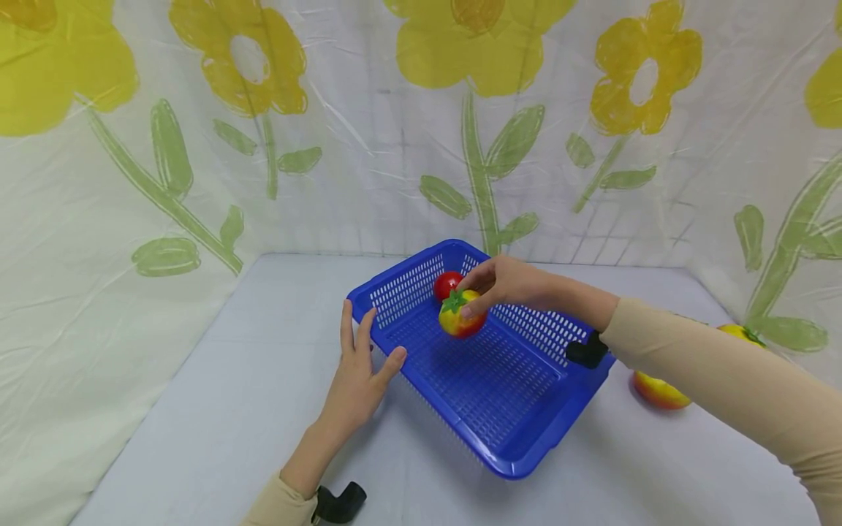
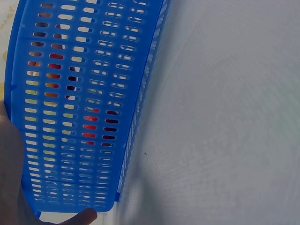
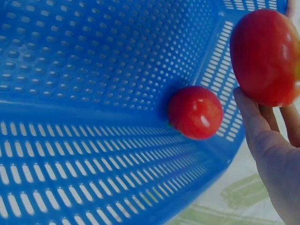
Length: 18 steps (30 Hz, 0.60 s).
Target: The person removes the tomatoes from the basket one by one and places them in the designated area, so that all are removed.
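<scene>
A blue perforated plastic basket stands at an angle on the table. My left hand is at its left corner, fingers spread and fairly straight, thumb beside the rim. Over the basket's far part, my right hand holds a yellow-and-red tomato with a green calyx, pinched between thumb and fingers. Its red side faces the right wrist view, where this tomato appears above the basket. A smaller red tomato lies inside, in the far corner; the right wrist view shows this red tomato against the walls.
Right of the basket, a yellow-and-red fruit lies on the white table, partly under my right forearm. Another yellow one with a green top shows behind the sleeve. A flower-printed curtain hangs along the back and sides.
</scene>
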Motion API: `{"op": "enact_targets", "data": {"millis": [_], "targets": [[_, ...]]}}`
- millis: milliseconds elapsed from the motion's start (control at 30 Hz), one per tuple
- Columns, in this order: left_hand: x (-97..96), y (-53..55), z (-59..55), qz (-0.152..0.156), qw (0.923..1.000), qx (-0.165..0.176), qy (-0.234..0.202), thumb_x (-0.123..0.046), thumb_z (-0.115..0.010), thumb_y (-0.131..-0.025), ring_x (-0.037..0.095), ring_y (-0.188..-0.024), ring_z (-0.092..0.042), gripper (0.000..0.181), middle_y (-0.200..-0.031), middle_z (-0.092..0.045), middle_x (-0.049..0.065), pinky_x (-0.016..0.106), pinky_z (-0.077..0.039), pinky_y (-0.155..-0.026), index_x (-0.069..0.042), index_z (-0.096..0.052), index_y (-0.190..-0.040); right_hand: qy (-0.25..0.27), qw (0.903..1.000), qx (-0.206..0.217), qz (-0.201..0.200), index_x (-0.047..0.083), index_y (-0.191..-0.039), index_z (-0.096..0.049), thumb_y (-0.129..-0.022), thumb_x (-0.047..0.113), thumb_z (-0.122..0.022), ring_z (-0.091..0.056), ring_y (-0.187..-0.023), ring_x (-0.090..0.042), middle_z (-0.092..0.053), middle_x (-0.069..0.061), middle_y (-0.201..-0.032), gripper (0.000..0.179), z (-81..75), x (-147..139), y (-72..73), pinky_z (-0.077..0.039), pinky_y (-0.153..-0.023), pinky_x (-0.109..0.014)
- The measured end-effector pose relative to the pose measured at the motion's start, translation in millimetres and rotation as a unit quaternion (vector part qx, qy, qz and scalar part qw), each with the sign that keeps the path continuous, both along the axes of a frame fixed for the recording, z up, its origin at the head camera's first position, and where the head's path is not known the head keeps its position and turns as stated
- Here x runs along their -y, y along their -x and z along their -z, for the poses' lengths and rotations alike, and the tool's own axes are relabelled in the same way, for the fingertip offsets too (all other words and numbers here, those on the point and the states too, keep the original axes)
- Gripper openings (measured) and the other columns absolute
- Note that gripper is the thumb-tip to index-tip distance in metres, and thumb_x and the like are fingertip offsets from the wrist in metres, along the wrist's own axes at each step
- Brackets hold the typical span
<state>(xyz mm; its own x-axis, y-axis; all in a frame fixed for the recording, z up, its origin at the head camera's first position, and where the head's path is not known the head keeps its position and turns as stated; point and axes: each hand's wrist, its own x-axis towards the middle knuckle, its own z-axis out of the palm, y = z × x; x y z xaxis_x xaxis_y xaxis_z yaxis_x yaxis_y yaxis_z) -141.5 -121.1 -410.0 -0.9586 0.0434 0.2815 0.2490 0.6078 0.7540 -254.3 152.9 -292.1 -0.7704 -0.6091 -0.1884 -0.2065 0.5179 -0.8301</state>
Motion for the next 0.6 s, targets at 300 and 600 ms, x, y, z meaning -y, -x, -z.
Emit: {"op": "enact_targets", "data": {"millis": [300, 600], "targets": [[0.6, -0.5, -0.4, 0.000, 1.0000, -0.002, 0.001, -0.056, -0.056, -0.095, 0.042, -0.128, -0.047, 0.084, -0.161, 0.020, -0.004, 0.057, -0.047, -0.092, -0.021, -0.015, -0.159, 0.009, 0.9999, -0.006, -0.007, 0.005, -0.116, -0.071, -0.080, 0.020, -0.084, -0.065, -0.102, -0.025, -0.071, -0.009, -0.106, 0.040, -1.1, -3.4, 1.7, -0.053, -0.088, -0.035], [0.8, 0.0, 1.7, -0.002, 1.0000, -0.008, 0.004, -0.056, -0.056, -0.094, 0.042, -0.127, -0.048, 0.084, -0.161, 0.019, -0.004, 0.058, -0.048, -0.089, -0.021, -0.015, -0.159, 0.027, 0.9996, -0.005, 0.003, 0.002, -0.115, -0.070, -0.081, 0.016, -0.083, -0.066, -0.100, -0.028, -0.071, -0.012, -0.104, 0.039, -3.2, -7.9, -0.6, -0.054, -0.086, -0.036]]}}
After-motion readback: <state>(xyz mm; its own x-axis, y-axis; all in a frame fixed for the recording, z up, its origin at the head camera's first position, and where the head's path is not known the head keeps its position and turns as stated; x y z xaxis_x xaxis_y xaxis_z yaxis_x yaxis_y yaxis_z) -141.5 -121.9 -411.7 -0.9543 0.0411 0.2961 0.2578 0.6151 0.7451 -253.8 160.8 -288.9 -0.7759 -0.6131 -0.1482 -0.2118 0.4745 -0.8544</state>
